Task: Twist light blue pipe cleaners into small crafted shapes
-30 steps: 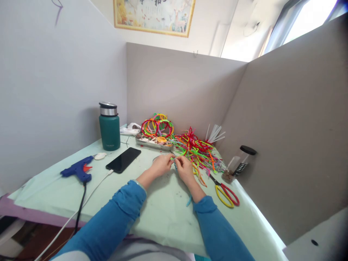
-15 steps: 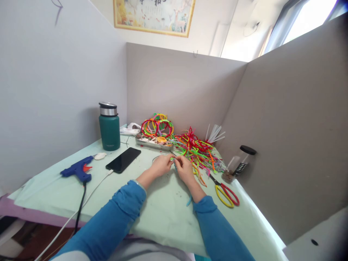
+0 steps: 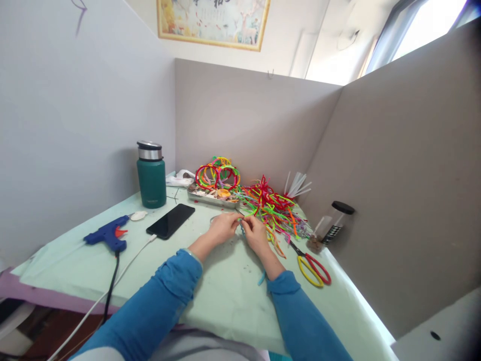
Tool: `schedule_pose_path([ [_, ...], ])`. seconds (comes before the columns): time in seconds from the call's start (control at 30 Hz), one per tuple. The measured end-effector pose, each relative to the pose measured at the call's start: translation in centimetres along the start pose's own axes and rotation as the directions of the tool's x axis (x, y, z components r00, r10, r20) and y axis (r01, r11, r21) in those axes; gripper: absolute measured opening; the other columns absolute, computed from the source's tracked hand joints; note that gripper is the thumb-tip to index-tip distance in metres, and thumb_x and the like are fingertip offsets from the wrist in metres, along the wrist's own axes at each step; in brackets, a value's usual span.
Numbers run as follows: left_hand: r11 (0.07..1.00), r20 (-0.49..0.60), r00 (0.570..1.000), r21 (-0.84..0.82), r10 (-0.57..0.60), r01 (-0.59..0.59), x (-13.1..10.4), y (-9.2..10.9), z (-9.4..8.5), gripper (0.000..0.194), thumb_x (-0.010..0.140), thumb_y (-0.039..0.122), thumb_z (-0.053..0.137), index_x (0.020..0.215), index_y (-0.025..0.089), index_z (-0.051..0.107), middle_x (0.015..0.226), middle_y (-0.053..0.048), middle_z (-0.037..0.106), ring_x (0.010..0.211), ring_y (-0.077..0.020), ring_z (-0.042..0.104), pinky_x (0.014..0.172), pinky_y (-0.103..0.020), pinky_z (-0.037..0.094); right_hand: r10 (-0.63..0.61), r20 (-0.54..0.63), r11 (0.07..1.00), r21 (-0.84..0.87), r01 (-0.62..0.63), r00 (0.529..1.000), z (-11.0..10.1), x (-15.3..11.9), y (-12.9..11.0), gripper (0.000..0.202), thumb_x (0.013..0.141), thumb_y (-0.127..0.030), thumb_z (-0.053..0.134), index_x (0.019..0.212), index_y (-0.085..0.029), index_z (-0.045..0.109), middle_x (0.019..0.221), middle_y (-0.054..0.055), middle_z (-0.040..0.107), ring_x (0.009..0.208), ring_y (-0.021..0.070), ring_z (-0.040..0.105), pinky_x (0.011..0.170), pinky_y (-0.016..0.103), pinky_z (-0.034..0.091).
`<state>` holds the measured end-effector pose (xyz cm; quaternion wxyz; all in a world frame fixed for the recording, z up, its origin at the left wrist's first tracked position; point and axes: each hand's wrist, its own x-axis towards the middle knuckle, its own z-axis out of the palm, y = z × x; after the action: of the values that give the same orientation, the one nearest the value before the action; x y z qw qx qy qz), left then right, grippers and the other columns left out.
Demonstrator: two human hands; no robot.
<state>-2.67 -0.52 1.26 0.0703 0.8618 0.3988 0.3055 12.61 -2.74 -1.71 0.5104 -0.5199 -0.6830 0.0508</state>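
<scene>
Left hand (image 3: 223,228): finger and thumb pinched together, contents too small to tell. Right hand (image 3: 254,234): pinched closed on a blue fuzzy strip (image 3: 242,228), which lies at mid-table, between the hands. A blue end (image 3: 262,279) shows at 5 o'clock, beside the right wrist — connection hidden. From the hands: scissors (image 3: 314,268) at 4 o'clock, fuzzy stems (image 3: 268,200) at 1, metal tray (image 3: 213,200) at 10, phone (image 3: 171,221) at 9.
</scene>
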Motion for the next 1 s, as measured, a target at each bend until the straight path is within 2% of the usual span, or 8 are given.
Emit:
schedule_pose_path([
  [0.77,0.993,0.040,0.998,0.110,-0.058,0.054,0.00,0.12,-0.18,0.027,0.087,0.028,0.045,0.095,0.022,0.070,0.095,-0.004,0.069,0.088,-0.0174,0.062,0.074,-0.023,0.044,-0.023,0.012,1.000,0.013,0.023,1.000,-0.01,-0.05,-0.11,0.017,0.083,-0.030,0.051,0.073,-0.019,0.060,0.068,0.002,0.060,0.063,0.0160,0.053,0.059,0.026,0.037],
  [1.0,0.987,0.069,0.994,0.138,-0.087,0.077,0.05,0.28,-0.28,0.027,0.087,0.028,0.044,0.093,0.021,0.070,0.093,-0.005,0.070,0.086,-0.0176,0.062,0.075,-0.024,0.044,-0.033,0.017,0.999,-0.004,0.033,0.999,0.05,-0.05,0.09,0.017,0.083,-0.029,0.051,0.073,-0.019,0.060,0.068,0.002,0.060,0.064,0.0163,0.054,0.060,0.026,0.037],
])
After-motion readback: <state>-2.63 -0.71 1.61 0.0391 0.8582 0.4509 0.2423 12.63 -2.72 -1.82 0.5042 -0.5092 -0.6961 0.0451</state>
